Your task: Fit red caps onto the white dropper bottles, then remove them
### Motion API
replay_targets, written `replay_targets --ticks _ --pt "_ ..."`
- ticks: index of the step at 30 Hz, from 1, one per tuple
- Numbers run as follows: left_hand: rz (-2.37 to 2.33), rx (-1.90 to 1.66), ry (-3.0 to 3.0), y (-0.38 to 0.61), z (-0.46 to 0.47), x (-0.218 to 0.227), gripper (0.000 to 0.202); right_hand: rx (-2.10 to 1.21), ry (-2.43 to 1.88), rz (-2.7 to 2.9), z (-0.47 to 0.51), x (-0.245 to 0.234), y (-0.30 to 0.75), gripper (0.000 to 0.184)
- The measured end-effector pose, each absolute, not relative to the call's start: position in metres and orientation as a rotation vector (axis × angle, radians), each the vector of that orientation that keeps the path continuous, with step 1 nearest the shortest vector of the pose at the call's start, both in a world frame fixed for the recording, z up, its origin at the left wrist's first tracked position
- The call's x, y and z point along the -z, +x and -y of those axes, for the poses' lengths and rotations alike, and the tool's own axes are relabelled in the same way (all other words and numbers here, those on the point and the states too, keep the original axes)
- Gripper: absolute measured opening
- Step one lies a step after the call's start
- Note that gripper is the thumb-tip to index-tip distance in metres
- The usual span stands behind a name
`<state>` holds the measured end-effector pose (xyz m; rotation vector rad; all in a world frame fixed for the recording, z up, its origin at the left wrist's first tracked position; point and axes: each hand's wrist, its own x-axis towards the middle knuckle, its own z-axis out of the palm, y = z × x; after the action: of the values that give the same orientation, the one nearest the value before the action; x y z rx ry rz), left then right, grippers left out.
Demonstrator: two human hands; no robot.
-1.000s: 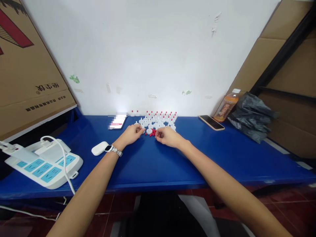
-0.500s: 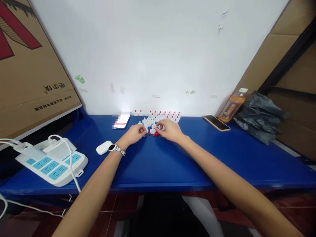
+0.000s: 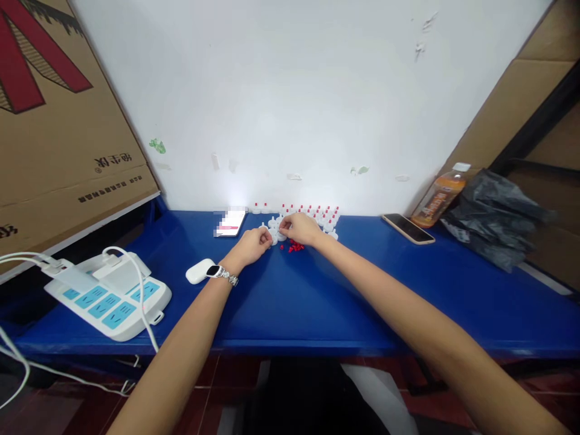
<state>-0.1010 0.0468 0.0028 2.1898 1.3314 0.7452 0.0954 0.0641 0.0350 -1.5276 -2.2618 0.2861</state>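
My left hand [image 3: 255,246] rests low over the blue table, its thumb and fingers pinched together beside the white nozzle caps [image 3: 274,223]. Whatever sits in that pinch is too small to make out. My right hand [image 3: 301,229] reaches over the same cluster, fingertips closed among the white caps; its grip is also too small to tell. Just below the right hand lies a loose pile of small red tips [image 3: 296,246], with one red tip [image 3: 281,247] apart to the left. Behind it stand rows of white caps topped with red tips [image 3: 327,212], partly hidden.
Left of the caps lies a lit phone [image 3: 232,222], and nearer a white earbud case [image 3: 200,271]. A power strip [image 3: 109,302] with cables covers the left end. On the right are a dark phone [image 3: 408,228], an orange drink bottle [image 3: 438,196] and a black plastic bag [image 3: 493,217].
The view has shifted slightly, so things appear further right. My right hand has moved left and away from the red tips onto the white caps, uncovering more of the pile. My left hand stays pinched.
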Motion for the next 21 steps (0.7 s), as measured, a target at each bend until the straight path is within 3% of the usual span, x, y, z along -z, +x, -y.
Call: replay_targets --ticks 8,21 --pt "-1.359 -0.782 2.206 -0.098 -0.043 -0.004 0.011 -0.231 -1.494 2.083 -0.051 -0.032 0.117 0.021" --pt "-1.288 -0.660 2.189 -0.100 -0.044 -0.002 0.022 -0.247 -1.533 1.948 -0.016 -0.023 0.128 0.017"
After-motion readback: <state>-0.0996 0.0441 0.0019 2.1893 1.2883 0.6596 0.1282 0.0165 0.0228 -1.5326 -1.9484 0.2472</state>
